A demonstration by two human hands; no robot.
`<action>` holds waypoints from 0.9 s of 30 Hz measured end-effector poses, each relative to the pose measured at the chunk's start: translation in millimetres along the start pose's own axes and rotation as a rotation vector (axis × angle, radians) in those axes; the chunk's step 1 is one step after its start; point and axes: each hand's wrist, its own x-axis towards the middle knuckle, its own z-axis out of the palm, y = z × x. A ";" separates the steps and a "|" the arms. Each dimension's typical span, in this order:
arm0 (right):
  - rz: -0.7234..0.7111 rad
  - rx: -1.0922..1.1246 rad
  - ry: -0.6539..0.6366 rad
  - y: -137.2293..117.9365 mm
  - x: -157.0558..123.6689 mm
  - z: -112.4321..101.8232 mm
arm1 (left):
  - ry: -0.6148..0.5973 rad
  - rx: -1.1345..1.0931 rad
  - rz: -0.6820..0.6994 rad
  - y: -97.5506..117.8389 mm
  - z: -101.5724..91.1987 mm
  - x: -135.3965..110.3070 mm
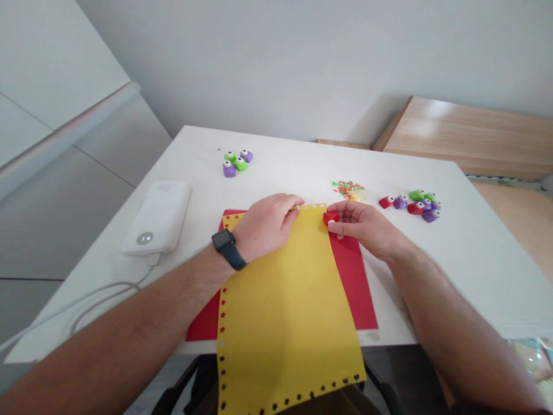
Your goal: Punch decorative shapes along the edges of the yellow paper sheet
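Note:
A yellow sheet of paper [294, 300] with small shapes punched along its edges lies over a red sheet [356, 282], its lower end hanging past the table's front edge. My left hand [270, 219], wearing a dark watch on the wrist, pinches the top edge of the yellow sheet between thumb and fingers. At the sheet's top right corner, my right hand [356, 225] grips a red craft punch [330, 218] with a white button, thumb on it. The punch sits at the paper's right edge; whether the paper is inside its slot I cannot tell.
Several green and purple punches [235, 163] stand at the back left. More red, purple and green punches [421, 204] are grouped at the right, near a pile of colored paper bits [349, 189]. A white power bank [159, 216] with a cable lies left on the white table [285, 167].

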 end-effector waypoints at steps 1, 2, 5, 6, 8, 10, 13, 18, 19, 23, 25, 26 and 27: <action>0.002 -0.001 0.003 -0.1 -0.3 1.2 | 0.001 -0.005 0.002 0.2 0.0 0.0; 0.000 -0.001 0.003 0.1 -0.5 2.3 | 0.002 -0.010 0.003 0.3 0.0 0.1; -0.007 -0.001 -0.011 1.4 -1.0 4.9 | 0.009 -0.018 0.005 0.8 -0.4 0.1; -0.006 0.002 -0.015 1.9 -1.1 5.4 | 0.011 -0.019 0.006 1.0 -0.5 0.1; 0.000 0.010 -0.018 2.8 -1.2 6.0 | 0.017 -0.022 0.008 1.4 -0.9 0.1; 0.000 0.021 -0.019 3.3 -1.2 6.3 | 0.024 -0.028 0.011 1.9 -1.1 -0.1; -0.007 0.027 -0.017 3.4 -1.3 6.6 | 0.025 -0.033 0.018 2.2 -1.1 -0.3; -0.005 0.033 -0.018 2.6 -1.7 7.4 | 0.017 -0.039 0.026 1.9 -1.3 -0.2; -0.004 0.034 -0.019 2.5 -1.8 7.7 | 0.015 -0.039 0.027 2.0 -1.4 -0.1; 0.007 0.043 -0.015 3.2 -1.7 9.2 | 0.019 -0.039 0.028 2.9 -2.0 0.0; 0.014 0.052 -0.024 4.3 -1.5 9.6 | 0.022 -0.042 0.028 3.2 -1.8 -0.2; 0.016 0.056 -0.028 4.9 -1.4 9.7 | 0.025 -0.043 0.029 3.3 -1.7 -0.3; 0.018 0.057 -0.032 5.6 -1.2 9.6 | 0.026 -0.043 0.029 3.2 -1.4 -0.4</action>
